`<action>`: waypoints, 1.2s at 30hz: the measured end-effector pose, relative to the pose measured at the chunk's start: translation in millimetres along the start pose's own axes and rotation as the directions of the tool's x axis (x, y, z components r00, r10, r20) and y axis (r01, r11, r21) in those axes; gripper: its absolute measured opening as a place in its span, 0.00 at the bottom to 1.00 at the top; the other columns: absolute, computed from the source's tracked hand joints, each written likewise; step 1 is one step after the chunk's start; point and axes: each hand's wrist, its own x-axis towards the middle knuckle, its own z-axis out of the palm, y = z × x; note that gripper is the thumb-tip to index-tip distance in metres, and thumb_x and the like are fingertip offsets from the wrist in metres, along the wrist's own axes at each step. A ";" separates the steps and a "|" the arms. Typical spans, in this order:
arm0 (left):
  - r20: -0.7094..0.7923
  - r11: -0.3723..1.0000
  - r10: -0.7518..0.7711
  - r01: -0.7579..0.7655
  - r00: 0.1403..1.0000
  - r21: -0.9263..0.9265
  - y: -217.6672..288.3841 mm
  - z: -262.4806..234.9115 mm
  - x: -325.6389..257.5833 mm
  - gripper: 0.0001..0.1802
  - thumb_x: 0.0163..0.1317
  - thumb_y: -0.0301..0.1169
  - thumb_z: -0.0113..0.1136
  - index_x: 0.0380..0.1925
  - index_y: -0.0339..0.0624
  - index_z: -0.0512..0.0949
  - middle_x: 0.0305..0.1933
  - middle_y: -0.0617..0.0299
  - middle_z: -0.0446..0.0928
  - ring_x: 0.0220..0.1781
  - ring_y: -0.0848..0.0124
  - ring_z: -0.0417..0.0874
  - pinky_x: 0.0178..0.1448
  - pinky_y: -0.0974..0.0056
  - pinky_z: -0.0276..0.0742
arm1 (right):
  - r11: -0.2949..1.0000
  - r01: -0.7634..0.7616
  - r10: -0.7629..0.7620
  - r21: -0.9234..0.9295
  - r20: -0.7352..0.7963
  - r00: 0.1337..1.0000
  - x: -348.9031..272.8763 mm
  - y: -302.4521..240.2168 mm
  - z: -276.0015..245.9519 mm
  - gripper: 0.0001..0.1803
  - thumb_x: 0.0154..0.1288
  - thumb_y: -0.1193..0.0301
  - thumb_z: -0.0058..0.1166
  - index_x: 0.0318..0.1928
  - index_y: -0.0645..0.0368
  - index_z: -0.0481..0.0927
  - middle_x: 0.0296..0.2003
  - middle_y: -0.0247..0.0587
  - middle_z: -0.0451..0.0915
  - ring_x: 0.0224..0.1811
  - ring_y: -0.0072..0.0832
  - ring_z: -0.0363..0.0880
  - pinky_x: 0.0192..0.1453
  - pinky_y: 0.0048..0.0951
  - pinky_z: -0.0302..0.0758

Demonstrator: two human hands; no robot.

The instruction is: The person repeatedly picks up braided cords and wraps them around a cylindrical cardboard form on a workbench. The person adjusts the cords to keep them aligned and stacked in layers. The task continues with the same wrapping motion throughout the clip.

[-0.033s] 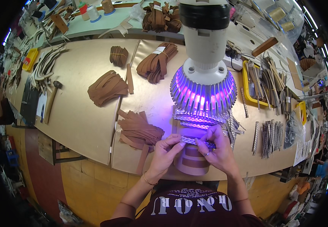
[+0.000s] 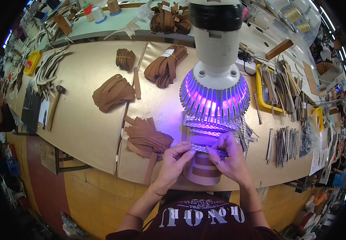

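A short silvery braided strap point(image 2: 199, 148) is stretched between my two hands beneath a glowing purple lamp point(image 2: 214, 94). My left hand point(image 2: 173, 163) pinches its left end with thumb and fingers. Closer to its right end, my right hand point(image 2: 231, 159) grips the strap with thumb and forefinger. Just below the strap is a rounded form point(image 2: 201, 180) with brown bands across it, partly hidden by my hands. More braided straps point(image 2: 209, 131) lie behind, directly under the lamp and lit purple.
Brown strips are fanned in a pile point(image 2: 147, 138) left of my hands, with bundles point(image 2: 115, 93) farther back. A hammer point(image 2: 55, 106) lies far left. To the right are a row of braided straps point(image 2: 287, 146) and a yellow tray point(image 2: 259, 90). The lamp hangs low over my hands.
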 end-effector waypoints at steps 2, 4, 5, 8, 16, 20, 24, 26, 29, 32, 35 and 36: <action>-0.004 1.000 -0.006 0.006 1.000 0.010 0.6 0.6 -0.2 0.10 0.63 0.19 0.60 0.45 0.29 0.82 0.47 0.64 0.77 0.49 0.78 0.75 0.56 0.73 0.70 | 1.000 -0.005 0.005 0.026 -0.001 1.000 -1.1 -0.7 -0.8 0.15 0.65 0.73 0.60 0.37 0.61 0.64 0.22 0.41 0.73 0.23 0.26 0.74 0.29 0.30 0.71; -0.002 1.000 -0.004 0.004 1.000 0.012 1.0 1.0 0.1 0.10 0.63 0.19 0.60 0.45 0.29 0.82 0.47 0.64 0.76 0.49 0.78 0.75 0.56 0.73 0.70 | 0.999 -0.006 0.006 0.034 -0.007 1.000 -1.3 -1.1 -1.2 0.15 0.65 0.73 0.60 0.38 0.61 0.64 0.22 0.41 0.72 0.23 0.24 0.72 0.29 0.29 0.70; -0.003 1.000 -0.004 0.004 1.000 0.015 1.1 1.1 0.4 0.10 0.63 0.19 0.60 0.45 0.29 0.82 0.46 0.64 0.76 0.49 0.78 0.75 0.56 0.73 0.70 | 0.999 -0.005 0.006 0.042 -0.011 1.000 -0.9 -1.0 -1.4 0.15 0.65 0.72 0.59 0.38 0.61 0.64 0.22 0.41 0.72 0.22 0.24 0.71 0.29 0.29 0.70; 0.005 0.999 0.013 -0.013 1.000 0.031 1.4 0.5 6.7 0.10 0.63 0.18 0.60 0.44 0.29 0.83 0.46 0.64 0.76 0.49 0.78 0.75 0.56 0.73 0.70 | 0.999 0.032 -0.032 -0.002 -0.010 0.999 5.8 1.5 -2.9 0.14 0.66 0.72 0.59 0.38 0.61 0.64 0.21 0.39 0.70 0.22 0.23 0.68 0.28 0.28 0.68; 0.034 0.999 0.033 -0.034 0.999 0.035 1.6 0.2 7.0 0.10 0.63 0.18 0.60 0.44 0.30 0.83 0.45 0.64 0.76 0.49 0.77 0.74 0.57 0.72 0.68 | 1.000 0.019 -0.019 0.011 -0.003 1.000 6.4 2.2 -3.0 0.15 0.65 0.72 0.59 0.39 0.60 0.63 0.21 0.38 0.67 0.23 0.24 0.63 0.28 0.28 0.66; 0.035 0.999 0.033 -0.035 0.999 0.039 2.6 0.5 6.7 0.10 0.63 0.18 0.60 0.43 0.30 0.83 0.45 0.64 0.76 0.49 0.77 0.74 0.57 0.72 0.68 | 1.000 0.010 -0.010 -0.001 0.005 1.000 7.6 1.3 -3.9 0.15 0.64 0.72 0.59 0.39 0.60 0.63 0.21 0.37 0.65 0.23 0.24 0.62 0.29 0.29 0.66; 0.024 1.000 0.018 -0.018 1.000 0.010 3.0 1.2 6.0 0.10 0.62 0.17 0.60 0.43 0.30 0.83 0.45 0.64 0.76 0.48 0.77 0.74 0.57 0.71 0.68 | 0.999 0.001 -0.001 -0.037 -0.009 1.000 7.8 -0.2 -3.7 0.16 0.63 0.72 0.59 0.40 0.60 0.63 0.21 0.38 0.65 0.23 0.25 0.62 0.29 0.29 0.66; 0.019 1.000 0.012 -0.013 1.000 0.008 3.0 1.2 5.5 0.10 0.62 0.18 0.60 0.43 0.30 0.83 0.45 0.64 0.77 0.49 0.77 0.75 0.57 0.71 0.68 | 1.000 -0.001 0.001 -0.030 -0.023 1.000 7.5 -1.1 -2.5 0.16 0.63 0.72 0.60 0.40 0.60 0.63 0.21 0.38 0.66 0.23 0.25 0.62 0.29 0.29 0.66; 0.005 0.999 -0.014 0.014 1.000 -0.031 4.6 -0.9 5.2 0.11 0.63 0.20 0.59 0.44 0.31 0.84 0.46 0.64 0.77 0.47 0.78 0.74 0.54 0.72 0.68 | 1.000 0.002 -0.003 -0.026 -0.038 0.999 7.9 -2.2 -0.5 0.16 0.63 0.72 0.60 0.41 0.60 0.64 0.21 0.38 0.67 0.23 0.25 0.63 0.30 0.29 0.67; -0.001 0.996 -0.039 0.039 0.999 -0.078 7.9 -3.9 5.6 0.11 0.63 0.23 0.59 0.43 0.32 0.84 0.45 0.65 0.77 0.43 0.80 0.74 0.48 0.73 0.67 | 0.999 -0.006 0.004 -0.036 -0.048 0.999 8.1 -3.9 0.8 0.16 0.62 0.73 0.60 0.41 0.60 0.64 0.21 0.39 0.68 0.23 0.25 0.64 0.29 0.30 0.68; -0.006 0.998 -0.023 0.023 1.000 -0.061 8.6 -2.6 7.2 0.11 0.64 0.24 0.58 0.42 0.32 0.84 0.44 0.66 0.77 0.39 0.81 0.72 0.43 0.74 0.64 | 0.999 -0.015 0.013 -0.048 -0.054 0.998 7.9 -6.4 1.5 0.16 0.62 0.73 0.60 0.41 0.60 0.64 0.21 0.40 0.69 0.23 0.25 0.66 0.30 0.30 0.69; -0.009 0.999 -0.012 0.012 1.000 -0.045 8.6 -1.5 7.6 0.10 0.64 0.25 0.58 0.42 0.32 0.84 0.44 0.66 0.77 0.38 0.81 0.72 0.41 0.74 0.63 | 0.998 -0.013 0.010 -0.053 -0.056 0.998 7.8 -7.4 1.8 0.16 0.62 0.73 0.59 0.41 0.60 0.64 0.21 0.40 0.70 0.23 0.26 0.66 0.30 0.31 0.69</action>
